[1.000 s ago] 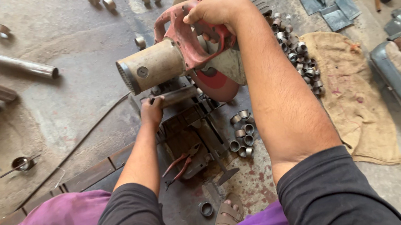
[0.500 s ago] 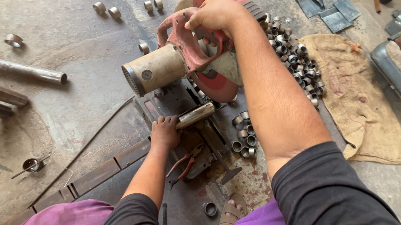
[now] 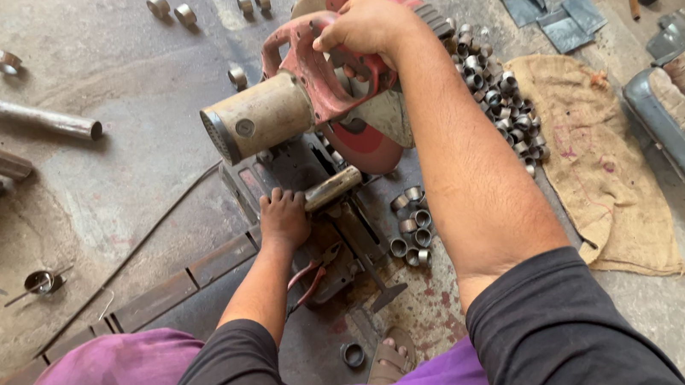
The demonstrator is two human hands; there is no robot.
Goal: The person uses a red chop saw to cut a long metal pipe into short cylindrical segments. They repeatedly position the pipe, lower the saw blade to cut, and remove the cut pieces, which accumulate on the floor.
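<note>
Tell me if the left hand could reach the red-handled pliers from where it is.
Probably yes. The left hand grips the short pipe, and the pliers lie just below the wrist with nothing between; it would have to release the pipe.

Bare concrete floor [image 3: 131,148], stained and dusty. Upper left: steel pipe [image 3: 12,118], loose metal rings [image 3: 171,10]. Centre: red chop saw [image 3: 323,100] standing on the floor, cut pipe rings [image 3: 412,227] piled just right of it. Right: burlap sack [image 3: 606,162] spread flat. Upper right: grey metal plates [image 3: 549,1]. Lower left: flat steel bars [image 3: 156,295].
</note>
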